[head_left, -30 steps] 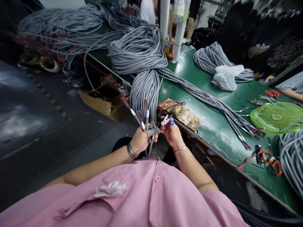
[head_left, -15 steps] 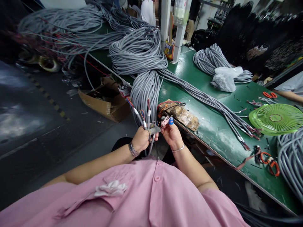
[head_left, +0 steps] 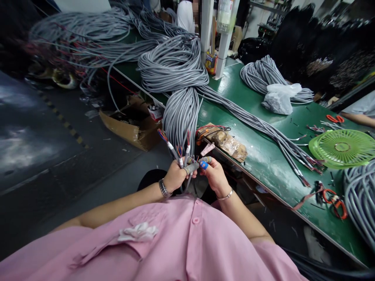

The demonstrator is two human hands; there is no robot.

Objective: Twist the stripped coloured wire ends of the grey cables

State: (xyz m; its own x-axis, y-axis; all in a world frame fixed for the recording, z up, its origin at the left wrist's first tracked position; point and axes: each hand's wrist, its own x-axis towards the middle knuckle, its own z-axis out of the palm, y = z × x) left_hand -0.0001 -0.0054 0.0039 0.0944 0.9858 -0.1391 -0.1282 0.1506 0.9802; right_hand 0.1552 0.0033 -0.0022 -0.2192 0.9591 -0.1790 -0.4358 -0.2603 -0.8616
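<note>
My left hand (head_left: 175,175) is closed round several grey cables (head_left: 186,150) whose stripped ends show thin coloured wires (head_left: 163,135) and white bands. Grey wrapping covers its thumb. Close by, my right hand (head_left: 215,175) pinches at fine wire ends by the left thumb, with blue tape on one finger and a grey wrap on another. The wires between its fingertips are mostly hidden. Just beyond my right hand, a small pink clip-like piece (head_left: 208,149) sits at the table edge beside a taped wooden block (head_left: 228,144).
Large coils of grey cable (head_left: 172,64) lie on the green table (head_left: 263,171). A green fan (head_left: 341,146), orange-handled scissors (head_left: 340,207) and a plastic bag (head_left: 278,101) are to the right. A cardboard box (head_left: 125,128) stands on the floor. Another person's arm (head_left: 359,119) shows at far right.
My right hand has come away from the pink piece, moving down towards my left hand, and its fingers now pinch at the wire ends. My left hand keeps its hold on the cables.
</note>
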